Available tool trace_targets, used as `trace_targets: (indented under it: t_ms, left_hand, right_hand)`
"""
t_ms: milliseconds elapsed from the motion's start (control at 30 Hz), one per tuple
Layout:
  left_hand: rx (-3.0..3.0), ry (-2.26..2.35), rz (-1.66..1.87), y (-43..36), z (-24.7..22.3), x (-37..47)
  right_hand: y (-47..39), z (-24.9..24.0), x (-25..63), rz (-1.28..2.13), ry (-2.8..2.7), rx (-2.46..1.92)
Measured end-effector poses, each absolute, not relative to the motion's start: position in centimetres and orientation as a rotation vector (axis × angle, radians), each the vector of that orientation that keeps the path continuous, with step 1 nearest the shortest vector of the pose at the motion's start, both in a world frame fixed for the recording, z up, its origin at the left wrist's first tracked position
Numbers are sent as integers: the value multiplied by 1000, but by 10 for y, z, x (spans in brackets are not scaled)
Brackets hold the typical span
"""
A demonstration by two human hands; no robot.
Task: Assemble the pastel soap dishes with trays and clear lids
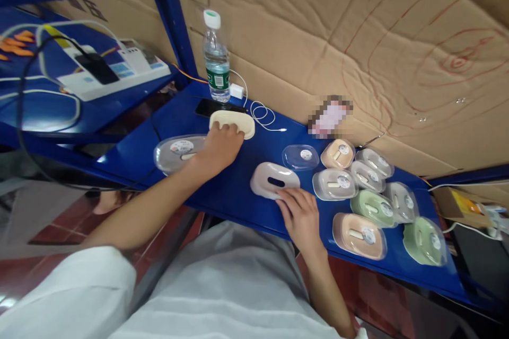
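Note:
My left hand (223, 147) reaches to the back of the blue table, its fingers curled over the near edge of a cream oval tray (238, 118). Beside that wrist lies a transparent-covered oval box (165, 154) with a round label, partly hidden by the hand. In front of me sits a pale grey oval lid (264, 174) with a long slot in its middle. My right hand (304, 217) holds its near right edge between thumb and fingers. Behind it is a transparent oval cover (296, 157) with a round sticker.
Several covered oval boxes in peach (360, 243), grey (332, 192) and green (423, 249) stand at the right. A water bottle (217, 61), a black phone (202, 107) and a white cable (260, 111) are at the back. Cardboard (286, 26) walls the rear; a power strip (91, 90) lies left.

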State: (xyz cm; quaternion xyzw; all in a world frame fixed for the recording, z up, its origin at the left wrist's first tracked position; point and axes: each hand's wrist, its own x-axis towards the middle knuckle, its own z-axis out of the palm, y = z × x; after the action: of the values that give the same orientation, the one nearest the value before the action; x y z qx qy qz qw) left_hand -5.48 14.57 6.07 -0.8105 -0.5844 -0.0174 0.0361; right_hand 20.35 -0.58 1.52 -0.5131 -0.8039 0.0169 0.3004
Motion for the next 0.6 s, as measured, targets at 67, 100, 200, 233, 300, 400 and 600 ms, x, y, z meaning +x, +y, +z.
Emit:
trace_targets:
  t_ms: [67,100,200,233,300,400,600]
  left_hand:
    - [-2548,-1717,-44,137,58,-42]
    - [-2584,-1666,-58,128,56,-36]
    - [-2719,-1448,-154,85,42,-26]
    - [-2756,-1371,-222,68,35,-26]
    - [-2778,-1252,-424,35,18,-32]
    - [-2607,-1346,-759,3,-4,-46]
    - [-2742,-1388,-920,8,-9,-63]
  right_hand:
    - [-7,13,212,83,-1939,-1421]
    - [-7,13,214,116,-1833,-1445]
    - [-7,14,216,210,-1597,-1474]
    - [-6,15,215,230,-1572,-1471]
    - [-5,15,211,242,-1613,-1453]
    - [-4,16,201,202,-1819,-1442]
    - [-7,22,185,177,-2286,-1363]
